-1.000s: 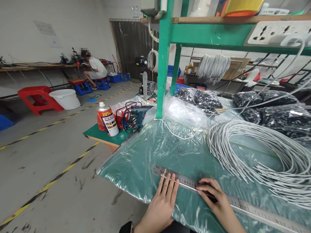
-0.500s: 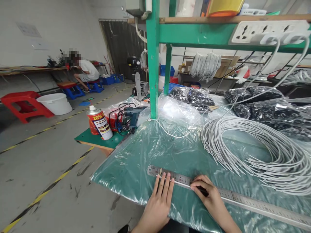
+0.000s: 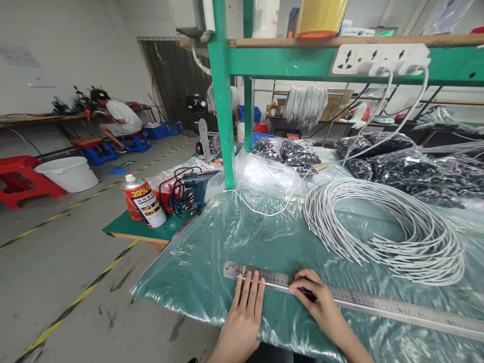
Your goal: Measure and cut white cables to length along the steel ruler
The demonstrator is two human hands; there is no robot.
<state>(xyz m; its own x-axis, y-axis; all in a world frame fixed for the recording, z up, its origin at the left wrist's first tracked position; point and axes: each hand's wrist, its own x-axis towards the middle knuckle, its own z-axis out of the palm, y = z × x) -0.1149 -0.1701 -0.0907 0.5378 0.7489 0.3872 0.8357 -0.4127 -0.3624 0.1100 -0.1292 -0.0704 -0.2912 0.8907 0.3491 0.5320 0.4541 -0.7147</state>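
A long steel ruler [image 3: 381, 303] lies across the green table [image 3: 196, 267], which is covered in clear plastic. A thin white cable [image 3: 278, 287] runs along the ruler's near edge. My left hand [image 3: 245, 312] lies flat with spread fingers, its fingertips on the cable and ruler near the ruler's left end. To its right, my right hand [image 3: 313, 300] is closed in a pinch at the ruler's near edge, with something dark between thumb and fingers that I cannot make out. A large coil of grey cables [image 3: 427, 237] rests behind the ruler on the right.
Bags of black parts [image 3: 401, 171] lie at the back right. A green post [image 3: 224, 116] rises behind the table, below a power strip [image 3: 378, 58]. At the left stand a spray can [image 3: 147, 204] and a heat gun [image 3: 198, 186]. A person [image 3: 121, 118] sits far left.
The camera view has shifted, so the post, power strip and coil appear further left. Both hands keep the same pose and place on the ruler.
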